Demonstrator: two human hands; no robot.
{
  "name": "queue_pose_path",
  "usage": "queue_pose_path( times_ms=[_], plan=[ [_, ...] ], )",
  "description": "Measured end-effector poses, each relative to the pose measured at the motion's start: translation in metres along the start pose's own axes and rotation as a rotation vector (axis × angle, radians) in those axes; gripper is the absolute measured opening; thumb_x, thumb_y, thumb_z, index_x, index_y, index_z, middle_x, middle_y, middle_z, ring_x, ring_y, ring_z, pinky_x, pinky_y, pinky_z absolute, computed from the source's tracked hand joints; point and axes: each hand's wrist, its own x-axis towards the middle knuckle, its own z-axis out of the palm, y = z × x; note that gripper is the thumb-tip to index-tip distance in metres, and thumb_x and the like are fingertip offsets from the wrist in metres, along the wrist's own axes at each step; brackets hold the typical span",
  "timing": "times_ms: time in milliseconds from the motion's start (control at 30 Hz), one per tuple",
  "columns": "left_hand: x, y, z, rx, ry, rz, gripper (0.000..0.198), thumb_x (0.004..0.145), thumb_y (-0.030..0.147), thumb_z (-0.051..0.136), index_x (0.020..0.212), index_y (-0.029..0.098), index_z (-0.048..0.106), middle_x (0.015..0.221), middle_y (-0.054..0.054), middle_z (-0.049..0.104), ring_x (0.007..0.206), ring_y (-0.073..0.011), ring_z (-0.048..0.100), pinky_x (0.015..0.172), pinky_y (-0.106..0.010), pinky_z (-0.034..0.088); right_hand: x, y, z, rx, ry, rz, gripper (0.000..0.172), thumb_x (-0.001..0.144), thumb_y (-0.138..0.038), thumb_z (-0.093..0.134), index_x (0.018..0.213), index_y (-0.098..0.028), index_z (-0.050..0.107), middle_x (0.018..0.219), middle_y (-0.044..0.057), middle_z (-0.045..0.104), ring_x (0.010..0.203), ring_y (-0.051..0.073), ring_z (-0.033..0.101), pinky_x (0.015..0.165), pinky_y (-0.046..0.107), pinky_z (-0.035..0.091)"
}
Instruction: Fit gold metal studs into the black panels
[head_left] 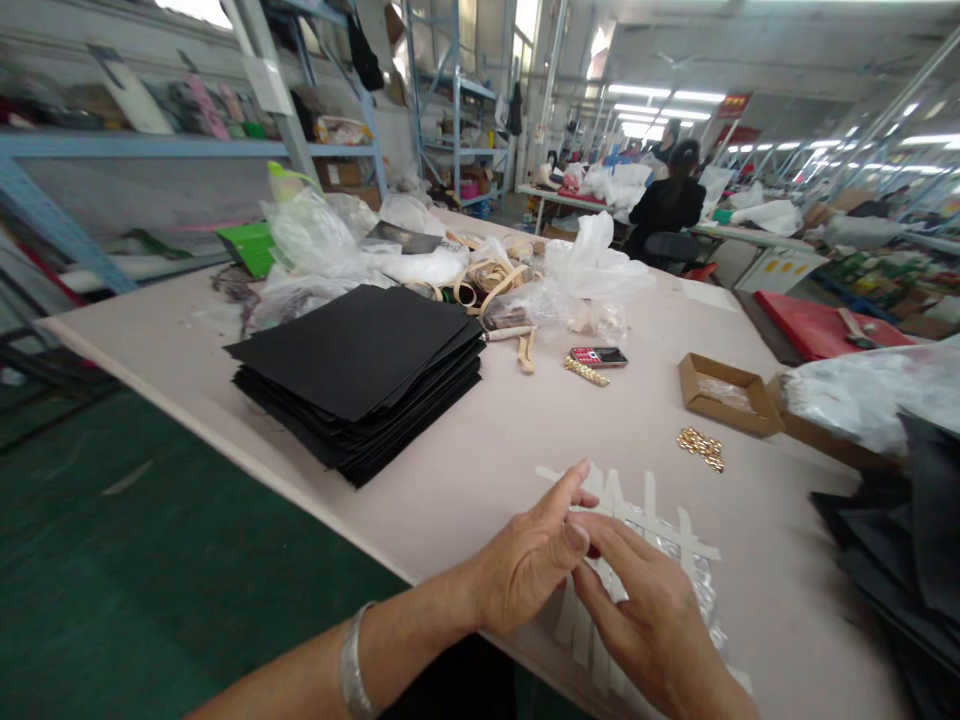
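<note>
My left hand [525, 560], with a silver bangle [351, 660] on its wrist, and my right hand [645, 625] meet above the pale table [480, 450]. Their fingertips come together over a row of cream strips [622, 510] lying on a clear, shiny plastic sheet [675, 560]. The fingers hide whatever lies between them, though a small piece of strip may be pinched there. Beyond the hands, a tall stack of black sheets [356, 375] lies on the table. More black sheets [892, 540] pile up at the right edge of the view.
A brown card box lid [727, 395], gold chain pieces [701, 448], and a red phone [598, 357] lie ahead. Plastic bags [315, 240] and cream straps [499, 280] heap up at the far side. The table's left edge [225, 455] drops to a green floor. A seated person [667, 200] works farther back.
</note>
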Motion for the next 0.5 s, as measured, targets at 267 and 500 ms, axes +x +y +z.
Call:
queue_pose_path(
  times_ms=[267,500],
  plan=[
    [-0.005,0.001,-0.014,0.18,-0.015,0.035,0.072,0.089,0.06,0.022,0.145,0.019,0.001,0.138,-0.015,0.036,0.098,-0.0207,0.056,0.085,-0.037,0.046,0.009,0.003,0.005,-0.043,-0.062,-0.084,0.015,0.087,-0.013,0.046,0.087,-0.018,0.061,0.08,0.006,0.065,0.075,0.017,0.064,0.066,0.028,0.052],
    [-0.005,-0.002,-0.021,0.347,0.045,0.102,0.081,0.085,0.067,0.023,0.145,0.017,0.003,0.138,-0.016,0.04,0.118,-0.0305,0.048,0.097,-0.045,0.04,0.025,0.026,0.016,-0.05,-0.031,-0.417,0.025,0.087,-0.02,0.049,0.111,-0.018,0.057,0.093,0.008,0.07,0.089,0.017,0.068,0.076,0.019,0.055]
  ],
)
